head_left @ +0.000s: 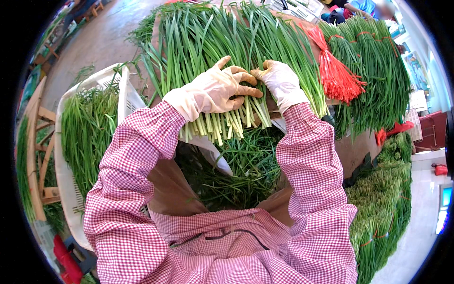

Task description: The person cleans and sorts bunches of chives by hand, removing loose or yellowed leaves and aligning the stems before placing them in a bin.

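Long green garlic chives lie in a thick layer across a table, their pale cut stems pointing toward me. My left hand, in a cream glove, rests on the stems with its fingers spread. Close beside it, my right hand, gloved too, has thumb and finger drawn together at the chive leaves; its other fingers are mostly hidden. A bunch of red plastic ties hangs over the chives to the right of that hand.
Tied chive bundles stand at the far right, with more bundles at the lower right. On my left is a white crate of chives beside a wooden frame. Loose leaves lie below the table. Another person is at the upper right.
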`<state>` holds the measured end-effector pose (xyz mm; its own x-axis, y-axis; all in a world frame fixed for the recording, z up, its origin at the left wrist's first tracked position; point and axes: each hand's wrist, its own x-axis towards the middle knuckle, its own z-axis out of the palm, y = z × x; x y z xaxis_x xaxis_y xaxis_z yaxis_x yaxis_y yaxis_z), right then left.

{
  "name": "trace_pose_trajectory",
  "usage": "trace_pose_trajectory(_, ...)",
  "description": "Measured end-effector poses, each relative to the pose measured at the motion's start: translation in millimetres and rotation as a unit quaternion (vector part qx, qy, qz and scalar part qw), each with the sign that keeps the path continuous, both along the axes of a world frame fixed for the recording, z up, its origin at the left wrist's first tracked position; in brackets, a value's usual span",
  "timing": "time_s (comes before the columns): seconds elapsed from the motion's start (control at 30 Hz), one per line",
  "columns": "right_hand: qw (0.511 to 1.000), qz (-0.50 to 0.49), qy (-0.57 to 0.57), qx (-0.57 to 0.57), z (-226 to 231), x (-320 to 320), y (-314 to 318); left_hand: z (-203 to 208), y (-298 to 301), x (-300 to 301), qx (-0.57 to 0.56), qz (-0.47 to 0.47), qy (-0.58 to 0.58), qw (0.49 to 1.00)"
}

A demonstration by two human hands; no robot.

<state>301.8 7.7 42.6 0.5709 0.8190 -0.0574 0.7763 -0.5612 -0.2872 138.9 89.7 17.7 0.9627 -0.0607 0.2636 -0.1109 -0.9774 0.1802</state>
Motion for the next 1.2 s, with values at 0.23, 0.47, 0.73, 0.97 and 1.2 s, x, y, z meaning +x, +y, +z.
trace_pose_trajectory(0.23, 0.995, -0.005, 0.089, 0.054, -18.1, 25.5, -0.7, -0.2, -2.4, 3.5, -0.005, -0.001, 0.01, 1.0)
trace_pose_trajectory(0.47, 0.999, -0.004, 0.017, 0.044, -7.9, 7.0, -6.8, -0.9, -2.2, 2.1, 0.005, 0.003, 0.001, 1.0)
trace_pose_trajectory(0.73, 0.999, -0.012, 0.032, 0.028, -7.8, 14.6, -4.5, -2.2, -1.9, 4.2, 0.021, -0.001, -0.003, 1.0)
trace_pose_trajectory(0.97, 0.968, -0.014, 0.205, 0.14, -9.1, 19.8, -19.4, -0.3, -2.4, 4.4, 0.032, 0.017, -0.001, 0.999)
trace_pose_trajectory(1.2, 0.792, -0.015, 0.555, 0.254, 5.3, 11.8, -40.7, 1.7, -5.0, 8.8, 0.067, 0.021, 0.033, 0.997)
